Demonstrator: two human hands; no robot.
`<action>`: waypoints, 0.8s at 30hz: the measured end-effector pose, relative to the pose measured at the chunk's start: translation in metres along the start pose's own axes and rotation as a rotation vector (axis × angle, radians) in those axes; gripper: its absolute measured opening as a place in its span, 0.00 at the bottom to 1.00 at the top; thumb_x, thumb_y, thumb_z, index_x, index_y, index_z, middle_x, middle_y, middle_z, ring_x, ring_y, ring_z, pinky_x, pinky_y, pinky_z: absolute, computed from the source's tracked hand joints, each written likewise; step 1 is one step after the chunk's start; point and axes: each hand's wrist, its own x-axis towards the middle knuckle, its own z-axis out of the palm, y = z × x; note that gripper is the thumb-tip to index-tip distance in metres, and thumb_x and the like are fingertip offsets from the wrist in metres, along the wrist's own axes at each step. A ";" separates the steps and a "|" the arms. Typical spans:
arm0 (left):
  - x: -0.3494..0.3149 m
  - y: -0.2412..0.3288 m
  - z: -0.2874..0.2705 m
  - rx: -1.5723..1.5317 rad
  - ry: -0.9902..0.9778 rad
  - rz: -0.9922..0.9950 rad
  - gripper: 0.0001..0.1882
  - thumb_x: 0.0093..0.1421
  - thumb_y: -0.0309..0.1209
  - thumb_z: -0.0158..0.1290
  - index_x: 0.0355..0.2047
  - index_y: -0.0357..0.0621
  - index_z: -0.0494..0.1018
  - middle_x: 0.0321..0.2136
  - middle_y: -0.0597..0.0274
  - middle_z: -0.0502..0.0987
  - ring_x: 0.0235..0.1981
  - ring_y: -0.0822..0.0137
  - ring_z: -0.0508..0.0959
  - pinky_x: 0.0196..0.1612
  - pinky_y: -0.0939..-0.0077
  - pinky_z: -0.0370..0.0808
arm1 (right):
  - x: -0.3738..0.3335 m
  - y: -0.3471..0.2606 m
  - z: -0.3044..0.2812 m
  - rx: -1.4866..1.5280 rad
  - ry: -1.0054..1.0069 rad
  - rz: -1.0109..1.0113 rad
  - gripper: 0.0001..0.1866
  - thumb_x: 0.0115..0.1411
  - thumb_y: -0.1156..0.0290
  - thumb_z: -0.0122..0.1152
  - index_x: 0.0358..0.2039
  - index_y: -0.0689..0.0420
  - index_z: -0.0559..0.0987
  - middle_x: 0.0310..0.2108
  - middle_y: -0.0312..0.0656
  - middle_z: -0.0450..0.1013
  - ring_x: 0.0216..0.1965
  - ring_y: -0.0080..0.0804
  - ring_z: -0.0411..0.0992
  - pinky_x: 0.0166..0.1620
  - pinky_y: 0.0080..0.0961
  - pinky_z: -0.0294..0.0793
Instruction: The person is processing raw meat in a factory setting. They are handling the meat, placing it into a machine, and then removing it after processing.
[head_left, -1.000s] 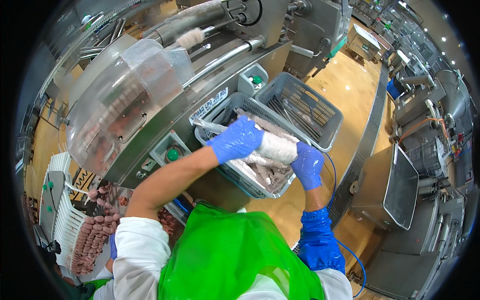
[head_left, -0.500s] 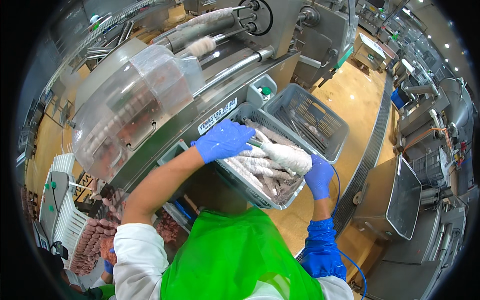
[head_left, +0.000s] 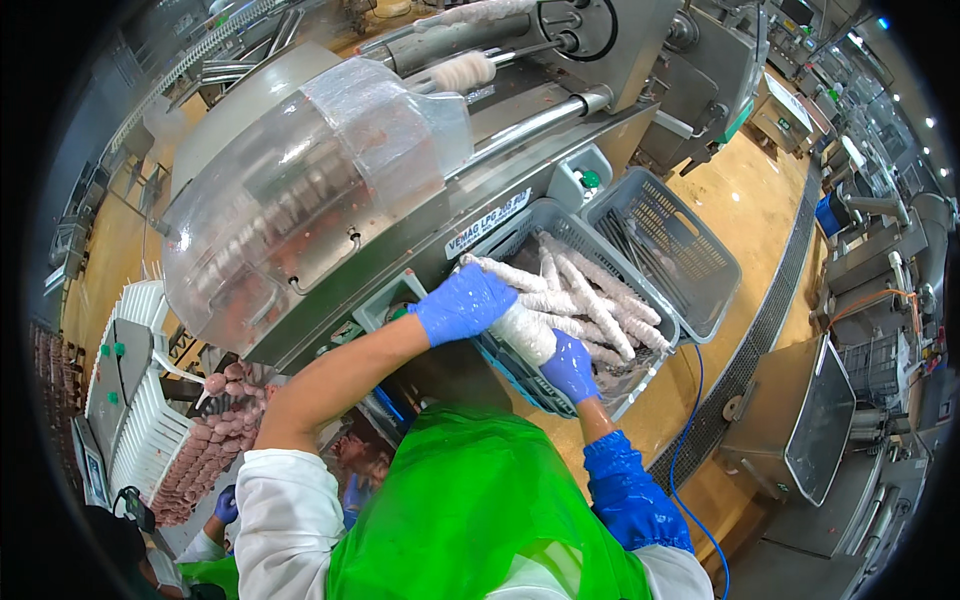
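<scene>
Since the earlier frame the right hand (head_left: 572, 368) has come leftward and nearer to the left hand (head_left: 465, 303), and the thick white roll (head_left: 525, 338) between them has swung with it, from the middle of the grey crate (head_left: 530, 225) to its near left side. The roll now slants from the left hand at its far left end down to the right hand at its near right end. The left hand is closed, its fingers curled over the upper end with the back of the blue glove showing; the right hand is cupped closed around the lower end, some of its fingers hidden behind the roll. The dark piece that showed beside the left hand is out of sight now. With the hands shifted, more of the long white sticks (head_left: 598, 315) in the crate show, lying across one another to the right of the roll. The second crate (head_left: 705, 285), on the far right side of the first, holds thin metal rods (head_left: 645, 255). The machine with its clear cover (head_left: 310, 190) appears farther right in view than before. At the left, a co-worker's gloved hand (head_left: 226, 504) is near the hanging sausages (head_left: 205, 455).
</scene>
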 end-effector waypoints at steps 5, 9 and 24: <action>-0.025 -0.081 -0.077 0.272 0.118 -0.113 0.25 0.57 0.31 0.49 0.56 0.45 0.67 0.48 0.56 0.72 0.51 0.57 0.71 0.59 0.52 0.60 | 0.050 0.016 0.100 0.067 -0.082 0.337 0.24 0.53 0.50 0.60 0.38 0.59 0.80 0.37 0.57 0.77 0.42 0.53 0.76 0.43 0.44 0.74; -0.050 -0.112 -0.163 0.317 0.100 -0.130 0.26 0.56 0.33 0.53 0.56 0.46 0.66 0.49 0.55 0.71 0.54 0.53 0.69 0.62 0.51 0.58 | 0.107 0.045 0.164 0.013 0.011 0.511 0.25 0.54 0.47 0.57 0.35 0.58 0.81 0.35 0.57 0.77 0.39 0.56 0.76 0.40 0.47 0.74; -0.058 -0.217 -0.236 0.219 0.307 -0.313 0.17 0.61 0.36 0.51 0.49 0.44 0.70 0.47 0.52 0.73 0.51 0.50 0.70 0.55 0.56 0.65 | 0.140 0.051 0.144 0.608 -0.162 0.523 0.55 0.42 0.55 0.78 0.62 0.67 0.55 0.46 0.54 0.72 0.44 0.36 0.73 0.47 0.32 0.73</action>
